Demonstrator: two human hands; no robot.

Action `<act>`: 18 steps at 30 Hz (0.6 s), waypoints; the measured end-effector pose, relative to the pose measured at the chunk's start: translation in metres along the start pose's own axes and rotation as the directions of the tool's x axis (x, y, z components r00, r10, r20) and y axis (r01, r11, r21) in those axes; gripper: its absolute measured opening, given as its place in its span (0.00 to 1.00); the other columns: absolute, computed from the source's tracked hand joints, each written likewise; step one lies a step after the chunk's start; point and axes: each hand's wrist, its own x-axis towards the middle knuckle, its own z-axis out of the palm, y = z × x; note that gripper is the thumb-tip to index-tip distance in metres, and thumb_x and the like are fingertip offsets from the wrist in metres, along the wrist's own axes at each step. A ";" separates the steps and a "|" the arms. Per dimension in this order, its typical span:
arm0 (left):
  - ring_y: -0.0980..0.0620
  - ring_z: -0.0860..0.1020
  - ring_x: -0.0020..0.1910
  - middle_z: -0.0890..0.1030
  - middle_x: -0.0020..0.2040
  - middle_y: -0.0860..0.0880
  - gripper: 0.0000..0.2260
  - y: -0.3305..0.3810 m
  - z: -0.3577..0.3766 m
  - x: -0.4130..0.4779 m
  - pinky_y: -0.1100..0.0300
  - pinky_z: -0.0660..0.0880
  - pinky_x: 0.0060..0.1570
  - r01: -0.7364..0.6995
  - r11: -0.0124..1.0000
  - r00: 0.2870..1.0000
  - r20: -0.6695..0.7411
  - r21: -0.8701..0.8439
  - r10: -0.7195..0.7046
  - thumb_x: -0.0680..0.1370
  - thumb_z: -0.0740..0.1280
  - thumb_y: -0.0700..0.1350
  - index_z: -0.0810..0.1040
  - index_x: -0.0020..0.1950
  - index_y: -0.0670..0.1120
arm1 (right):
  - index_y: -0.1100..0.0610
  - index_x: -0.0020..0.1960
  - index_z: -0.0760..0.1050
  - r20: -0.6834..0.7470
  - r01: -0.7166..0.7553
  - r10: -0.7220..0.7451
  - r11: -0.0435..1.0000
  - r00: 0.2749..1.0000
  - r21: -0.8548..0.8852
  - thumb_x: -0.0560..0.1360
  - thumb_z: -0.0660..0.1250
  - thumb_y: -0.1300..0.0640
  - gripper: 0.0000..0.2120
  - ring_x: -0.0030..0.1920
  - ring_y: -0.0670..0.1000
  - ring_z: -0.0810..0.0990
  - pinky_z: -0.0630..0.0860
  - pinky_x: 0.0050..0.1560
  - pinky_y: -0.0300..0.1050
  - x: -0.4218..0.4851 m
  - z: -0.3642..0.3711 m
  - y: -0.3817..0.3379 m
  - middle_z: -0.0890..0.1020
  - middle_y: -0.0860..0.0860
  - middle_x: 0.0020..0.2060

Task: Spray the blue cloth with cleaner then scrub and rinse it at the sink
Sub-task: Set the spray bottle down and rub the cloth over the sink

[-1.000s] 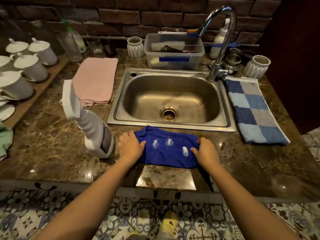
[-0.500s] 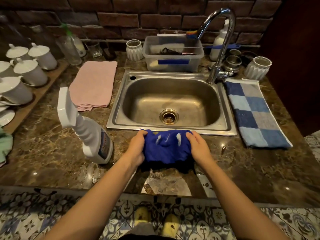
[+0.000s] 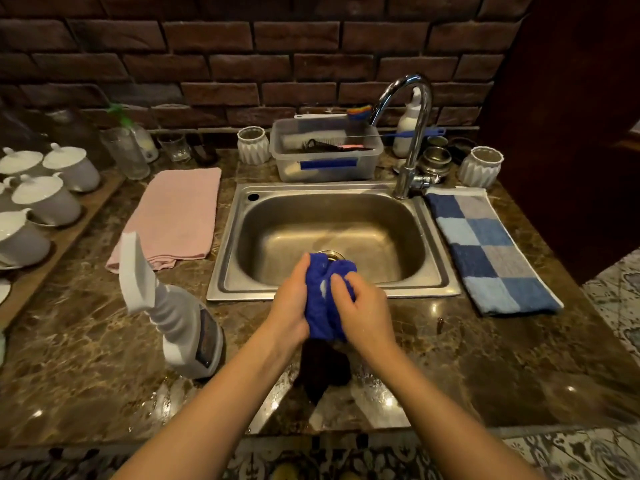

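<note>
Grip of left hand (image 3: 289, 306), right hand (image 3: 364, 313) round blue cloth (image 3: 317, 308)

The brown marbled tabletop (image 3: 86, 337) carries a steel sink (image 3: 329, 223) set into its middle, a white spray bottle (image 3: 185, 336) standing near left, a folded pink cloth (image 3: 176, 216) left of the sink, a blue checked towel (image 3: 485, 251) right of it, and a clear plastic tub (image 3: 325, 162) behind the sink.

Left hand (image 3: 291, 304) and right hand (image 3: 364, 311) clench together (forearms stretched forward).
</note>
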 end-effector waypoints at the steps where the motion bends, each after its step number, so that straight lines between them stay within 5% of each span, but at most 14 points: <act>1: 0.47 0.81 0.40 0.83 0.43 0.42 0.22 0.002 0.002 0.000 0.55 0.79 0.42 -0.026 1.000 1.000 -0.010 0.005 0.026 0.78 0.57 0.57 0.80 0.50 0.40 | 0.52 0.29 0.60 -0.001 0.033 -0.033 0.999 0.999 -0.035 0.76 0.61 0.52 0.19 0.26 0.47 0.65 0.61 0.30 0.46 -0.006 0.002 -0.004 0.67 0.47 0.23; 6: 0.51 0.83 0.35 0.84 0.35 0.46 0.18 -0.007 0.011 -0.001 0.61 0.79 0.34 -0.112 0.992 0.993 0.053 0.056 0.109 0.79 0.59 0.53 0.82 0.41 0.44 | 0.52 0.29 0.60 -0.108 0.099 -0.114 0.986 0.988 -0.136 0.77 0.60 0.51 0.19 0.26 0.49 0.66 0.55 0.30 0.46 0.012 -0.002 -0.026 0.66 0.48 0.23; 9: 0.52 0.83 0.35 0.85 0.36 0.46 0.15 -0.001 0.017 -0.005 0.61 0.79 0.35 -0.118 0.990 0.990 0.085 0.071 0.112 0.79 0.60 0.52 0.81 0.44 0.43 | 0.52 0.27 0.60 -0.177 0.061 -0.061 0.998 0.982 -0.006 0.78 0.59 0.54 0.21 0.25 0.45 0.66 0.58 0.29 0.44 0.033 -0.014 -0.031 0.65 0.47 0.22; 13: 0.51 0.82 0.30 0.84 0.31 0.46 0.22 0.010 0.018 -0.006 0.62 0.79 0.28 -0.085 0.996 0.986 0.144 0.031 0.080 0.79 0.58 0.51 0.83 0.33 0.43 | 0.50 0.25 0.61 -0.155 0.010 0.008 0.993 0.988 0.116 0.78 0.58 0.59 0.22 0.26 0.43 0.64 0.62 0.33 0.47 0.028 -0.020 -0.024 0.65 0.45 0.22; 18: 0.53 0.81 0.32 0.82 0.32 0.46 0.15 0.005 0.021 -0.012 0.63 0.78 0.32 -0.156 0.985 0.978 0.152 0.070 0.144 0.79 0.59 0.49 0.78 0.40 0.43 | 0.48 0.25 0.57 -0.075 0.156 -0.164 0.982 0.984 -0.104 0.75 0.54 0.50 0.20 0.27 0.50 0.66 0.61 0.30 0.50 0.009 -0.017 -0.035 0.63 0.45 0.21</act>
